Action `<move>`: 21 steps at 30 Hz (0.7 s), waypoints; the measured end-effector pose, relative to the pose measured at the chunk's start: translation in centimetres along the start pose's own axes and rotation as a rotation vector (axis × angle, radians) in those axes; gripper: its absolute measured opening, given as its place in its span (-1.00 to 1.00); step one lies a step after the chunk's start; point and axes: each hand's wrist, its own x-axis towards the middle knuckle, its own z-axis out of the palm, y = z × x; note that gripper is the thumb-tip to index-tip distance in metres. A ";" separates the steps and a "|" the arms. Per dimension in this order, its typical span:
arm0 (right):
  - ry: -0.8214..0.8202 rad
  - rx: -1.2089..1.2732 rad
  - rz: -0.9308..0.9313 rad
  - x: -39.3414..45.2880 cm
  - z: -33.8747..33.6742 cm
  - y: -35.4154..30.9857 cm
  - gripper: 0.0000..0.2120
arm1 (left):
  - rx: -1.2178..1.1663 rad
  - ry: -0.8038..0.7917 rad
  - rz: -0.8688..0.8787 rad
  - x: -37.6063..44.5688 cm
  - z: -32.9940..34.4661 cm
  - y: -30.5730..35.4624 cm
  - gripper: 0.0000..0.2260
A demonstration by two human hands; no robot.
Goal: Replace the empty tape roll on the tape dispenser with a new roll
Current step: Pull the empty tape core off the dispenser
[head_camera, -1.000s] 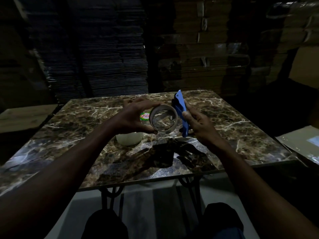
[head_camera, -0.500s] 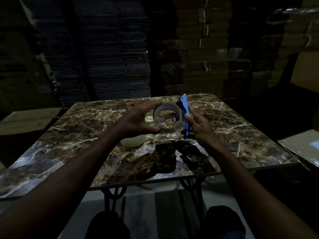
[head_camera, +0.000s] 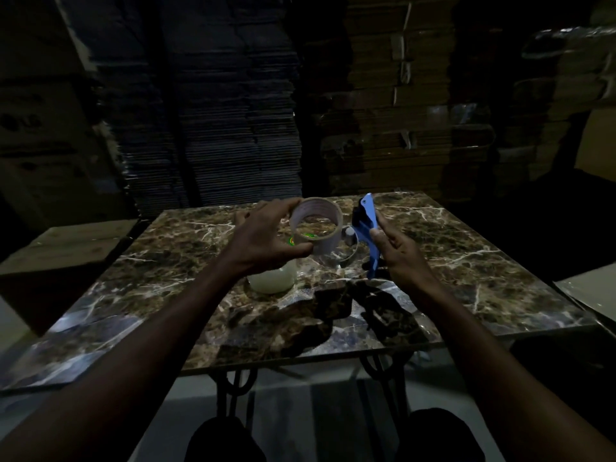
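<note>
Over mid-desk [head_camera: 466, 261], the left hand [head_camera: 266, 241] clamps the empty roll [head_camera: 316, 225]; the right hand [head_camera: 396, 251] grips the blue dispenser [head_camera: 368, 225], just apart. Desk edges lie bare.

Dim scene; light from above, glare on marble table [head_camera: 450, 248] at 6 o'clock, hand shadows there, edges bowed, background murky.

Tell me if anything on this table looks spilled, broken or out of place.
Nothing stands out. The left hand holds an empty tape core, the right hand the blue dispenser, and a full roll lies flat on the marble table.
</note>
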 end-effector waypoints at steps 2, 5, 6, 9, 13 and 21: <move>0.008 -0.034 -0.010 0.0 0.3 -0.2 -0.53 | -0.030 0.008 -0.017 -0.2 -0.5 -0.3 -0.18; 0.016 -0.049 -0.005 0.0 0.7 -0.6 -0.53 | -0.046 0.018 -0.042 -0.8 -1.4 -1.2 -0.25; 0.019 -0.045 -0.005 -0.1 0.9 -0.7 -0.53 | -0.052 0.023 -0.049 -0.9 -1.7 -1.7 -0.26; 0.033 -0.012 -0.004 -0.2 1.5 -1.2 -0.55 | -0.034 0.047 -0.071 -1.7 -2.9 -2.7 -0.26; 0.065 -0.045 -0.048 -0.1 2.2 -1.1 -0.56 | 0.019 0.072 -0.153 -2.8 -4.1 -4.1 -0.24; 0.066 -0.010 0.002 0.2 2.9 -0.4 -0.55 | 0.046 0.053 -0.248 -5.2 -4.6 -7.8 -0.23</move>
